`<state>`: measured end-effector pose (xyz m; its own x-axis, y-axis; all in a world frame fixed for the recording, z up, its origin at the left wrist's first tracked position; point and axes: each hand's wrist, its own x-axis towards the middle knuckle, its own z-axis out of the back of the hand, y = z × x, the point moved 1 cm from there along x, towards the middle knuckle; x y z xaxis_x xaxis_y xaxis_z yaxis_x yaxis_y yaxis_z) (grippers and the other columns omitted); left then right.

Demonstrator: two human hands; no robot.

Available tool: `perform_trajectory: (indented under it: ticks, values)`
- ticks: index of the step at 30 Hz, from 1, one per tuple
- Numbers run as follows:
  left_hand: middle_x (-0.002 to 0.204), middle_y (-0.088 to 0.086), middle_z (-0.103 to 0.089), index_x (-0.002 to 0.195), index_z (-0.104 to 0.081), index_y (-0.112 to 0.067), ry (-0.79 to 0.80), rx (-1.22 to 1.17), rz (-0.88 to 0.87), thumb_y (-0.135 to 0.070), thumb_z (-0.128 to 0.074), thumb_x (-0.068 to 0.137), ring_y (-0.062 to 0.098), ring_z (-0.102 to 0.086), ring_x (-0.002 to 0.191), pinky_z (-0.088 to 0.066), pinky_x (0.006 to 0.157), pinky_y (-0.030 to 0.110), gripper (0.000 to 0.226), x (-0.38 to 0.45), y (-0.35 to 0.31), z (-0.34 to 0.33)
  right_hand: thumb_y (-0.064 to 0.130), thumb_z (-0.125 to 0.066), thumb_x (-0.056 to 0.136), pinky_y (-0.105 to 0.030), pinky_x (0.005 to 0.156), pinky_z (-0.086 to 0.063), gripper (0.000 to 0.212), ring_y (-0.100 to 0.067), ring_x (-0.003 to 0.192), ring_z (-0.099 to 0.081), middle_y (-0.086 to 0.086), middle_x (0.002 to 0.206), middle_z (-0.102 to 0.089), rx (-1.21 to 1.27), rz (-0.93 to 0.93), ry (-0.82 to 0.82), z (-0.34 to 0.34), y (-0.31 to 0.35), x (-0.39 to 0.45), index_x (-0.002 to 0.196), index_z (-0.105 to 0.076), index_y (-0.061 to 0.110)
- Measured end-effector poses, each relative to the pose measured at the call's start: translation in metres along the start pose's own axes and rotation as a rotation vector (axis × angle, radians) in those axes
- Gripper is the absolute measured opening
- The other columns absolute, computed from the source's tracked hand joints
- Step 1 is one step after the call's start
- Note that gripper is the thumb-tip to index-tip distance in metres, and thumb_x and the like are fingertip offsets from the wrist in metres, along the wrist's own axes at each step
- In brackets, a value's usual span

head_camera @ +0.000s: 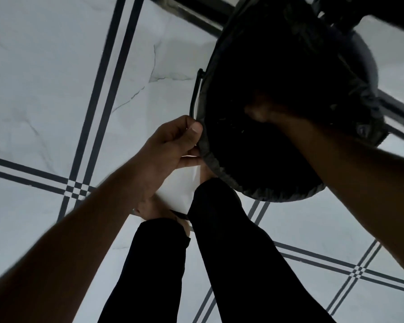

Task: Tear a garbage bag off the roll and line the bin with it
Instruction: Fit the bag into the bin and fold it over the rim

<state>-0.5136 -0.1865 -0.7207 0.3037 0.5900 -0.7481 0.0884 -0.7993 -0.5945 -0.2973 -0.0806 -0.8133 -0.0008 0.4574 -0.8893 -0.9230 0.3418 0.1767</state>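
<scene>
A black garbage bag [278, 108] lines the white bin [197, 103] on the tiled floor [56, 78], its edge pinched at the near rim by the left hand [173, 141], while the right hand [264, 110] reaches inside the bin, its fingers too dark to read.

Upper left of the frame: you had open white floor [44, 78] there, crossed only by flat dark tile lines.
Upper right: the bin [364, 73], lined with the black garbage bag [278, 66], filled this area and blocked your way.
Bin mouth: your right hand [264, 110] reached inside it, with the forearm slanting across the lower right rim.
Left rim: your left hand [173, 141] pinched the bag edge, beside the thin bin handle [195, 89].
Lower centre: your two dark trouser legs [231, 252] stood just below the bin.
Lower right: bare floor lay open under your right forearm.
Top edge: a dark bar [191, 10] ran behind the bin.
</scene>
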Motion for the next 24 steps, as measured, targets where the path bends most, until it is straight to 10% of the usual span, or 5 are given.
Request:
perform_trajectory:
  ticks: [5, 10, 14, 18, 24]
  values:
    - [0.106, 0.01, -0.072, 0.115, -0.054, 0.009, -0.049, -0.016, 0.058, -0.027, -0.044, 0.104, 0.02, -0.072, 0.096, -0.058, 0.094, 0.038, 0.039, -0.006, -0.003, -0.004, 0.021, -0.053, 0.095, -0.029, 0.096, -0.046, 0.021, -0.028, 0.118, -0.059, -0.008, 0.123, -0.066, 0.164, 0.063, -0.172, -0.004, 0.0, -0.027, 0.112, -0.066, 0.024]
    - [0.107, 0.012, -0.07, 0.11, -0.059, -0.002, -0.08, -0.045, 0.1, -0.024, -0.045, 0.105, 0.023, -0.07, 0.095, -0.06, 0.09, 0.035, 0.027, -0.01, -0.014, -0.008, 0.028, -0.054, 0.099, -0.019, 0.102, -0.034, 0.044, -0.026, 0.135, -0.046, -0.007, 0.146, -0.051, 0.12, 0.077, 0.094, -0.04, 0.006, -0.049, 0.142, -0.051, 0.019]
    - [0.101, 0.002, -0.069, 0.112, -0.058, -0.011, -0.299, 0.308, 0.117, -0.035, -0.052, 0.102, 0.02, -0.069, 0.092, -0.058, 0.088, 0.039, 0.027, -0.016, -0.026, -0.014, 0.024, -0.052, 0.097, -0.031, 0.09, -0.049, 0.024, -0.026, 0.109, -0.062, -0.008, 0.117, -0.067, 0.31, 0.027, -0.127, -0.02, 0.005, -0.069, 0.115, -0.067, 0.019]
    - [0.109, -0.003, -0.064, 0.112, -0.059, -0.018, -0.618, 0.657, -0.295, -0.038, -0.057, 0.09, 0.016, -0.062, 0.101, -0.053, 0.087, 0.04, 0.03, -0.03, -0.055, -0.024, 0.016, -0.051, 0.092, -0.005, 0.069, -0.04, 0.024, -0.003, 0.09, -0.06, 0.011, 0.098, -0.068, 0.458, 0.14, -0.488, 0.027, -0.003, -0.129, 0.105, -0.07, 0.023]
    - [0.123, 0.011, -0.063, 0.125, -0.063, -0.013, -0.385, 1.111, -0.599, -0.016, -0.052, 0.092, 0.028, -0.055, 0.118, -0.045, 0.095, 0.031, 0.035, -0.006, -0.107, -0.075, 0.012, -0.052, 0.087, -0.003, 0.082, -0.042, 0.03, 0.0, 0.096, -0.061, 0.009, 0.11, -0.071, 0.358, 0.19, -0.732, 0.063, -0.04, -0.18, 0.107, -0.073, 0.021]
